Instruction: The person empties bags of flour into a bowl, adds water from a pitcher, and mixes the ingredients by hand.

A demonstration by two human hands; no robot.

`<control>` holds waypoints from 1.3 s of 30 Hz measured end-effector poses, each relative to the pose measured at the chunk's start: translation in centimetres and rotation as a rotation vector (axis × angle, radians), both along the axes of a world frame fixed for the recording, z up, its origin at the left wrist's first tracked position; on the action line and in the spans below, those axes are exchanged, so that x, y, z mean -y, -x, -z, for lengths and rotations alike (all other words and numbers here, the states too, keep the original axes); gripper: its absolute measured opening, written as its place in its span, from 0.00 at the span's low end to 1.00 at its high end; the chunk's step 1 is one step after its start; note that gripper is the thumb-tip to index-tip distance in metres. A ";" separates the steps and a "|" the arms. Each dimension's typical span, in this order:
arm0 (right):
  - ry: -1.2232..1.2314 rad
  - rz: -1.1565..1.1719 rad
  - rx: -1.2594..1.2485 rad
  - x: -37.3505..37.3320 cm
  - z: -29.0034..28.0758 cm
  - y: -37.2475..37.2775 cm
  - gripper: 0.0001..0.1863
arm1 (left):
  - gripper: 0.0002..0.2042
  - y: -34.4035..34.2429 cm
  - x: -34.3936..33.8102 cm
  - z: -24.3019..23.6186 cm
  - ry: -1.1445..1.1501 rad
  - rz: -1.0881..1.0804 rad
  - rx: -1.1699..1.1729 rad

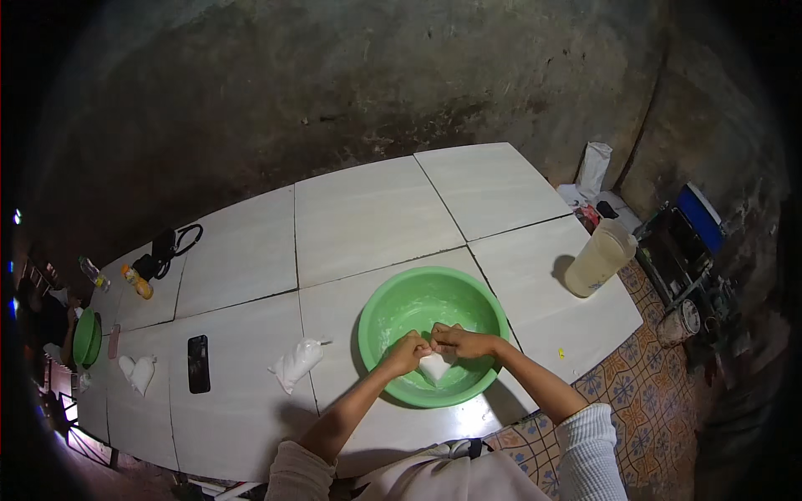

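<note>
A round green plastic basin [389, 302] stands at the near edge of the tiled table, its inside smeared with white. Over it, my left hand [407, 352] and my right hand [458, 341] are closed close together on the top of a small bag of white powder [436, 367]. The bag hangs below my fingers inside the basin; whether it touches the bottom I cannot tell. Left of the basin lies a filled clear bag of white powder [298, 364] with a twisted end.
A tall translucent jug [600, 259] stands at the table's right side, near a yellow scrap [560, 354]. Leftward lie a black phone [198, 364], more white bags [139, 372], a black strapped item [163, 255], an orange-yellow packet [137, 282] and another green basin [87, 337].
</note>
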State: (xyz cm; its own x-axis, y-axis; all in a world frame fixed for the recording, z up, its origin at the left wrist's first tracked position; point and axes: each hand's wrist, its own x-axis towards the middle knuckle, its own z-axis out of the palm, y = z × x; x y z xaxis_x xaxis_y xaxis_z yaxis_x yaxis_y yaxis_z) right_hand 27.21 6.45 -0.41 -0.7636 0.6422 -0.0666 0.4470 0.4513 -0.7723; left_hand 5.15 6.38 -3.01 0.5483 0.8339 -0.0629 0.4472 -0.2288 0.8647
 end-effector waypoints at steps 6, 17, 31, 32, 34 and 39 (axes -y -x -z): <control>0.014 -0.023 0.088 0.1 -1.1 0.3 0.14 | 0.09 0.2 -0.3 0.6 -0.063 0.082 0.050; -0.159 -0.145 -0.006 0.0 -2.0 0.3 0.10 | 0.09 0.3 -1.9 -1.9 -0.032 0.400 -0.047; -0.051 0.075 -0.104 0.5 -3.4 -0.2 0.06 | 0.11 1.2 -1.0 -6.0 -0.082 0.273 -0.029; -0.052 0.074 -0.105 0.6 -3.3 -0.2 0.06 | 0.12 1.3 -0.8 -6.1 -0.078 0.227 -0.090; -0.131 0.072 -0.124 0.7 -2.9 -0.5 0.06 | 0.13 1.3 -0.9 -5.3 -0.116 0.231 -0.097; -0.141 0.058 -0.110 0.6 -2.4 -0.7 0.07 | 0.10 1.0 -1.2 -4.6 -0.117 0.306 -0.013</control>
State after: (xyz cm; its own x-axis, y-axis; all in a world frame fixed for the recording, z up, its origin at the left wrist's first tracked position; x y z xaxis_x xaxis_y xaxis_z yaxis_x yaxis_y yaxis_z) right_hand 27.87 5.87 2.02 -0.7229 0.6823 0.1088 0.3916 0.5343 -0.7491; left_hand 4.12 7.62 1.56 0.7746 0.6323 0.0151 0.3530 -0.4520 0.8192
